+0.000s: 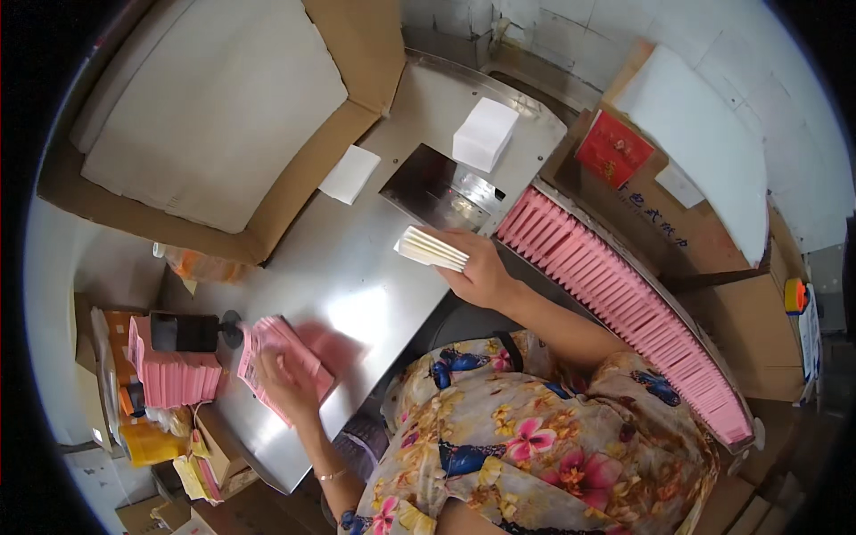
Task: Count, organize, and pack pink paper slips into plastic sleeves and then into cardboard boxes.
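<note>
Now left hand grasps pink packets fanned at bench front edge; right hand clenches white cards, edges squared for sorting.

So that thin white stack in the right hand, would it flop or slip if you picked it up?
The white stack juts straight out past the right hand without sagging, so probably fairly stiff. It looks thin, likely light. Its layers show as separate edges, so they might slide apart.

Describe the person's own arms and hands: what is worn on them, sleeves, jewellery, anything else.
Both hands are bare, no gloves. The left hand has a thin bracelet at the wrist. The right hand shows no jewellery. Both forearms are uncovered; a floral garment, cream with pink, blue and yellow flowers, has short sleeves ending near the elbows.
</note>
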### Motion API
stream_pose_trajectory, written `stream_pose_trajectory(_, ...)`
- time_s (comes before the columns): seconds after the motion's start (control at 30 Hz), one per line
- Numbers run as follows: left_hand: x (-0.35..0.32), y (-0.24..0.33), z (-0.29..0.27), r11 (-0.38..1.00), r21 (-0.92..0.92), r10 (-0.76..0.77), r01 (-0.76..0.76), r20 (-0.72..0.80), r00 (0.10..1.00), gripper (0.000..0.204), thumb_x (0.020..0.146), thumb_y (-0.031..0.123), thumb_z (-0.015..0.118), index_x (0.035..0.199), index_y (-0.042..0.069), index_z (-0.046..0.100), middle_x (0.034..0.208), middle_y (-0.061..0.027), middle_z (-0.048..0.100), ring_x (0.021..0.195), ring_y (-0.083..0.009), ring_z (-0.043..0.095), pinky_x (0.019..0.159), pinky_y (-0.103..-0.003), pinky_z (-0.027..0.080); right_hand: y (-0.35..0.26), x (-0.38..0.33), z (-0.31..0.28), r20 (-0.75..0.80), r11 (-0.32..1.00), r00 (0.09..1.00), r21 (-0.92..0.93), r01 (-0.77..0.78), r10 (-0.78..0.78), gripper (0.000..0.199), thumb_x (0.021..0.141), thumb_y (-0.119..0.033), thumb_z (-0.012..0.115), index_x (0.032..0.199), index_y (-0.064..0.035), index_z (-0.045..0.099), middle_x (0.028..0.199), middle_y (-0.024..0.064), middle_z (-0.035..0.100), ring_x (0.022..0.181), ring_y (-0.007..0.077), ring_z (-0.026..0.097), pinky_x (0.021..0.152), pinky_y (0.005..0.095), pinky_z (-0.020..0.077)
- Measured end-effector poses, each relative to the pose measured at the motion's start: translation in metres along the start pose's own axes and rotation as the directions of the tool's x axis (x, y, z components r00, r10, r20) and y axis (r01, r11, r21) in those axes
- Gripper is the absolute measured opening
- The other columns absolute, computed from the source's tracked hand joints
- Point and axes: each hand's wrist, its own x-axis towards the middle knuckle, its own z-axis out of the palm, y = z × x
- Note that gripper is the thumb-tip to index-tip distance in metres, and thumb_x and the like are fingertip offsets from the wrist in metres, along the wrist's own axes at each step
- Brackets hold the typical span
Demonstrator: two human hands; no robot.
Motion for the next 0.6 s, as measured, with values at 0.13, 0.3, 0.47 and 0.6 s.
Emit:
stream_pose_trajectory(0.13, 0.012, 0.076, 0.079, 0.93, -0.321, 0.164, -0.181, -0.078, 0.983, 0.012, 0.083, 0.002, 0.064, 0.095, 0.004, 0.062, 0.093, -0.0132, 0.063, 0.087, -0.028, 0.062, 0.078, -0.037, 0.051, -0.002, 0.003, -0.001, -0.009, 0.98, 0.984, 0.085, -0.178, 0.18, 0.022, 0.093, -0.008, 0.063, 0.112, 0.002, 0.067, 0.09, 0.0152, 0.07, 0.076, 0.0239, 0.068, 0.068, 0.0327, 0.0519)
stream_pose_trajectory(0.3, 0.006, 0.113, 0.085, 0.897, -0.436, 0.242, -0.072, 0.348, 0.906, 0.013, 0.083, -0.006, 0.059, 0.095, 0.0, 0.061, 0.098, -0.0193, 0.062, 0.092, -0.0387, 0.061, 0.081, -0.042, 0.05, 0.011, -0.001, -0.009, -0.052, 0.91, 0.916, 0.143, -0.388, 0.399, 0.022, 0.099, -0.013, 0.058, 0.112, 0.002, 0.067, 0.091, 0.0109, 0.072, 0.079, 0.0121, 0.064, 0.072, 0.0295, 0.0508)
stream_pose_trajectory(0.47, -0.005, 0.072, 0.06, 0.944, -0.162, 0.329, -0.287, 0.405, 0.853, 0.044, 0.083, 0.005, 0.063, 0.127, 0.001, 0.058, 0.14, -0.0218, 0.051, 0.128, -0.0427, 0.048, 0.105, -0.05, 0.039, 0.008, 0.003, -0.005, -0.225, 0.996, 0.972, -0.084, 0.044, -0.062, 0.029, 0.088, -0.011, 0.064, 0.116, -0.0052, 0.068, 0.1, 0.0138, 0.071, 0.085, 0.0279, 0.069, 0.078, 0.0404, 0.055)
stream_pose_trajectory(0.6, -0.001, 0.08, 0.068, 0.949, -0.168, 0.313, -0.266, 0.418, 0.853, 0.066, 0.074, 0.015, 0.071, 0.136, 0.003, 0.052, 0.149, -0.0204, 0.043, 0.136, -0.0413, 0.041, 0.108, -0.05, 0.032, 0.003, -0.018, 0.033, 0.258, 0.902, 0.865, 0.091, 0.422, -0.431, 0.029, 0.08, -0.016, 0.066, 0.109, -0.0118, 0.067, 0.106, 0.0065, 0.067, 0.105, 0.0224, 0.065, 0.106, 0.0514, 0.0424)
